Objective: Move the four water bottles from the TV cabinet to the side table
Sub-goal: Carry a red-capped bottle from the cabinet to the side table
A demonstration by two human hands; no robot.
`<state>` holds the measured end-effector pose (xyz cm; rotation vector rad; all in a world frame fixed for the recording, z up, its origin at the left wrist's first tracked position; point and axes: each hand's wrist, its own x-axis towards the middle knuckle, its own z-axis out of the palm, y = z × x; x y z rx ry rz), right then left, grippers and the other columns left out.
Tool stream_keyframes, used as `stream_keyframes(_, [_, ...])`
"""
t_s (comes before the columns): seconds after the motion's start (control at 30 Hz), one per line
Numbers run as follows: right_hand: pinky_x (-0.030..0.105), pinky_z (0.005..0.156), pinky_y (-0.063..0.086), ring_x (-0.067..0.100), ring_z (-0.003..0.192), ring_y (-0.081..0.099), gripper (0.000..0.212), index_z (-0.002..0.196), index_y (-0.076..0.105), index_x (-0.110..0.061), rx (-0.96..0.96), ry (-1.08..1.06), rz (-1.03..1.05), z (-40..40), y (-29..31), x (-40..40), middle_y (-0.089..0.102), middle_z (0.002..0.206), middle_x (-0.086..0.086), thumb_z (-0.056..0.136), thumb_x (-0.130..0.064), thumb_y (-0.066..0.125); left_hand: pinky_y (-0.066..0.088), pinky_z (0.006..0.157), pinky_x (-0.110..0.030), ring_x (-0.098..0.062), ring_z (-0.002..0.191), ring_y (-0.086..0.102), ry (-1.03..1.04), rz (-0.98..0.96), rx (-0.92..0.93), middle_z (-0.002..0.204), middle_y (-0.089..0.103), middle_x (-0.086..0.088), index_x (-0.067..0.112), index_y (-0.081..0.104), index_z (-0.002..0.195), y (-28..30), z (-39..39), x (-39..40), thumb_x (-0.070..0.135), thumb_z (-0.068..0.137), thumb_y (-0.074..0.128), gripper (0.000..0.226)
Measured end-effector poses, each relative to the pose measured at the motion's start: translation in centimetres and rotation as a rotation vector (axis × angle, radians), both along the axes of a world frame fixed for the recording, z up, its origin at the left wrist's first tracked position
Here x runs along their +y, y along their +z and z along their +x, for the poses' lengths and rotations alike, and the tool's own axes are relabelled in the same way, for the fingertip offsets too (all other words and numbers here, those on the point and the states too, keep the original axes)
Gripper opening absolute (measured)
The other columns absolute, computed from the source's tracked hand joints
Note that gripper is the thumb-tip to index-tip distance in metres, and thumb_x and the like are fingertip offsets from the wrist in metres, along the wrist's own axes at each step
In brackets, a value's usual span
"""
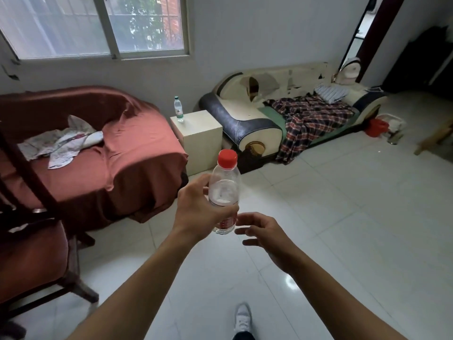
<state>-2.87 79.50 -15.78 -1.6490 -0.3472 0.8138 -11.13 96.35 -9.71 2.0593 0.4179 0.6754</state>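
Observation:
My left hand (199,207) is wrapped around a clear water bottle with a red cap (224,190), held upright in mid-air over the tiled floor. My right hand (262,231) hovers just right of the bottle's base, fingers spread, holding nothing. Ahead, a cream box-shaped side table (203,141) stands between the two sofas. One water bottle with a green label (178,109) stands upright on its back left corner. The TV cabinet is out of view.
A sofa under a red-brown cloth (110,153) sits left of the side table, a worn cream and dark sofa with a plaid blanket (294,119) to its right. A dark wooden chair (36,241) stands near left. White tiled floor (343,217) lies ahead.

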Motion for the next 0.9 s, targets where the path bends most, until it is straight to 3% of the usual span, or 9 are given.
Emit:
stream_keyframes(0.17, [0.042,0.092,0.055,0.018,0.106,0.071,0.044,0.117,0.066,-0.015,0.001,0.002,0.04,8.5,-1.0,3.4,0.072,0.116,0.005,0.075,-0.013,0.055,0.059,0.073,-0.026,-0.008,0.081,0.069,0.022,0.019,0.03,0.09,0.073,0.009,0.024,0.069,0.107,-0.5,8.6,3.7,0.037,0.053,0.092,0.06])
stream_keyframes(0.37, [0.043,0.093,0.055,0.021,0.108,0.07,0.039,0.122,0.063,-0.013,0.024,0.048,0.074,20.4,-1.0,7.3,0.072,0.117,0.006,0.091,0.004,0.048,0.055,0.073,-0.019,-0.004,0.081,0.068,0.068,0.044,0.054,0.091,0.072,0.012,0.027,0.068,0.106,0.7,19.4,7.2,0.036,0.052,0.094,0.06])
stream_keyframes(0.63, [0.043,0.094,0.055,0.022,0.111,0.068,0.039,0.125,0.061,-0.016,0.045,0.089,0.095,33.3,0.1,12.0,0.072,0.119,0.006,0.092,0.003,0.049,0.061,0.077,-0.035,-0.009,0.084,0.071,0.081,-0.024,0.048,0.094,0.074,0.009,0.027,0.066,0.107,1.9,31.5,12.8,0.035,0.051,0.094,0.063])
stream_keyframes(0.73, [0.041,0.092,0.056,0.023,0.11,0.068,0.039,0.124,0.061,-0.016,0.045,0.093,0.09,37.5,-0.1,14.7,0.071,0.118,0.007,0.092,0.003,0.048,0.06,0.078,-0.031,-0.005,0.086,0.069,0.082,-0.033,0.034,0.098,0.073,0.011,0.027,0.067,0.109,1.6,35.8,15.5,0.033,0.051,0.095,0.065])
stream_keyframes(0.83, [0.042,0.092,0.056,0.024,0.111,0.068,0.04,0.125,0.06,-0.015,0.032,0.078,0.082,41.8,-0.5,18.4,0.071,0.117,0.008,0.09,0.001,0.051,0.055,0.073,-0.015,0.005,0.086,0.066,0.067,-0.022,0.022,0.099,0.072,0.014,0.025,0.067,0.11,1.0,40.3,18.9,0.03,0.053,0.094,0.063])
stream_keyframes(0.9, [0.041,0.09,0.056,0.025,0.11,0.068,0.044,0.125,0.06,-0.015,0.031,0.066,0.086,44.6,-0.5,21.0,0.071,0.117,0.008,0.082,-0.006,0.055,0.053,0.072,-0.014,0.004,0.084,0.066,0.074,-0.025,0.012,0.096,0.072,0.014,0.025,0.068,0.107,0.6,43.4,21.5,0.032,0.053,0.094,0.061])
